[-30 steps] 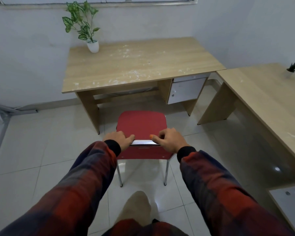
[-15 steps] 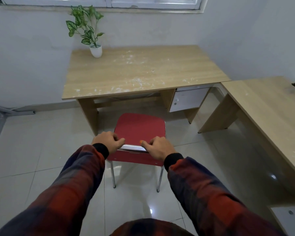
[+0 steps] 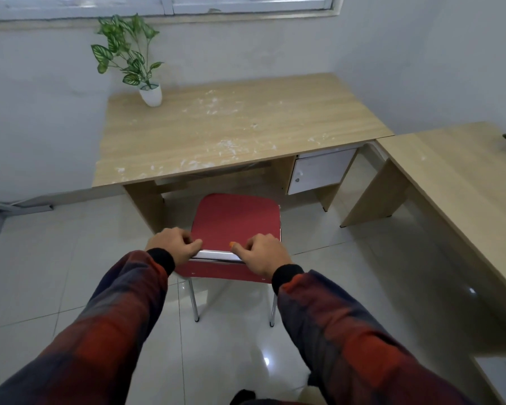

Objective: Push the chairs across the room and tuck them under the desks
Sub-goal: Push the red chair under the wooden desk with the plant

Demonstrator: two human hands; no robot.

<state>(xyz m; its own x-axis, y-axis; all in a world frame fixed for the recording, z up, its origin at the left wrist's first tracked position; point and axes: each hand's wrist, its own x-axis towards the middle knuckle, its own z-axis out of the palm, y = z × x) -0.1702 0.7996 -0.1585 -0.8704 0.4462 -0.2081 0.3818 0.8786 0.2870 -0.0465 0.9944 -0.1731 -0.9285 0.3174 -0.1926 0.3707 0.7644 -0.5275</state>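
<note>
Chair being pushed toward the bench, both hands on the backrest.

The left hand [image 3: 174, 248] and right hand [image 3: 265, 255] each have their grip curled round the metal top rail of the red chair [image 3: 235, 222], whose seat front sits just at the bench [image 3: 231, 133] edge, between its left leg and the drawer unit [image 3: 319, 171]. Next move, judged: a straight push into the kneehole. No readable writing appears.
</note>
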